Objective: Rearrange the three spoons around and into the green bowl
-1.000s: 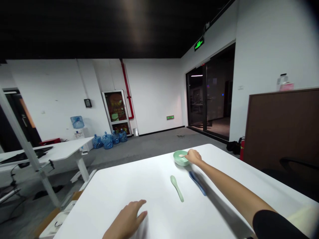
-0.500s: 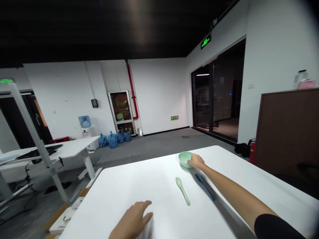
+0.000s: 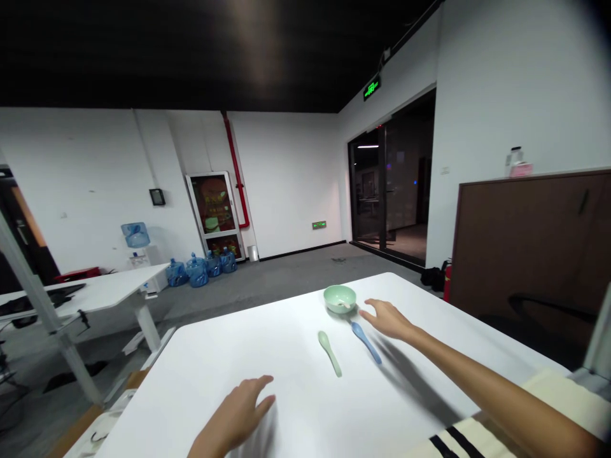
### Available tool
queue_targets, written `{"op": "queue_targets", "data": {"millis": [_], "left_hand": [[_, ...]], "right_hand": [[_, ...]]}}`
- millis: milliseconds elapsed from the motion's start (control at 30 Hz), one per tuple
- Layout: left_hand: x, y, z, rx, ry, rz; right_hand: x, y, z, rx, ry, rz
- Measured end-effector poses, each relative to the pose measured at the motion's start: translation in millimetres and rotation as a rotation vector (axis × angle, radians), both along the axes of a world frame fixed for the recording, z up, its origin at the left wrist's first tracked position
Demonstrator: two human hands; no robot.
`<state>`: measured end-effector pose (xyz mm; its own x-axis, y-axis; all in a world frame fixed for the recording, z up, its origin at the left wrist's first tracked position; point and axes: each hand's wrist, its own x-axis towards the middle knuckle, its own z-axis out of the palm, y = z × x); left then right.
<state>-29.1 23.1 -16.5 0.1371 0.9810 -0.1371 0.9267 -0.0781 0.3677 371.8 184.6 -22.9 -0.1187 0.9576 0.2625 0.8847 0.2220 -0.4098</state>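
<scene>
A light green bowl (image 3: 331, 295) stands upright near the far edge of the white table (image 3: 281, 337). Something small and pale lies in it, too small to name. Just right of the bowl, and apart from it, my right hand (image 3: 390, 319) is open with thumb and fingers spread. Below that hand lies a blue spoon (image 3: 366, 343). A pale green spoon (image 3: 329, 353) rests to its left, roughly parallel. My left hand (image 3: 238, 407) hovers low over the table's near left part, fingers apart, holding nothing.
Striped cream cloth (image 3: 470, 439) shows at the lower right. A brown cabinet (image 3: 520, 235) is beyond the right edge, with a dark chair (image 3: 539, 305) before it. Another desk (image 3: 119, 286) stands left, and blue water bottles (image 3: 196, 270) sit on the floor behind.
My right hand has let go of the bowl's rim and drawn away to the right, opening. The camera has turned right. My left hand keeps its open pose.
</scene>
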Motion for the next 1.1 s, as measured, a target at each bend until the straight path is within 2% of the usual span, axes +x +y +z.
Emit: {"op": "queue_targets", "data": {"millis": [100, 233, 333, 700, 867, 1000, 1100], "left_hand": [[1, -2, 2.6, -0.008, 0.019, -0.004], [2, -3, 3.8, -0.019, 0.033, -0.001], [3, -3, 2.0, -0.01, 0.033, -0.012], [2, -1, -0.7, -0.012, 0.03, -0.014], [4, -2, 1.7, -0.023, 0.025, 0.001], [4, -2, 1.5, -0.015, 0.005, 0.006], [2, -1, 0.8, -0.014, 0.007, 0.011]], "right_hand": [[5, -23, -15.8, -0.047, -0.023, 0.04], [0, -36, -28.2, -0.137, -0.039, 0.06], [-5, -39, -27.5, -0.152, -0.037, 0.072], [0, -35, -24.8, -0.059, 0.0, 0.073], [-6, -8, -7.6, -0.06, -0.02, 0.06], [-22, 34, 8.7, -0.037, -0.095, -0.031], [-36, 66, 11.9, -0.079, -0.118, -0.067]]}}
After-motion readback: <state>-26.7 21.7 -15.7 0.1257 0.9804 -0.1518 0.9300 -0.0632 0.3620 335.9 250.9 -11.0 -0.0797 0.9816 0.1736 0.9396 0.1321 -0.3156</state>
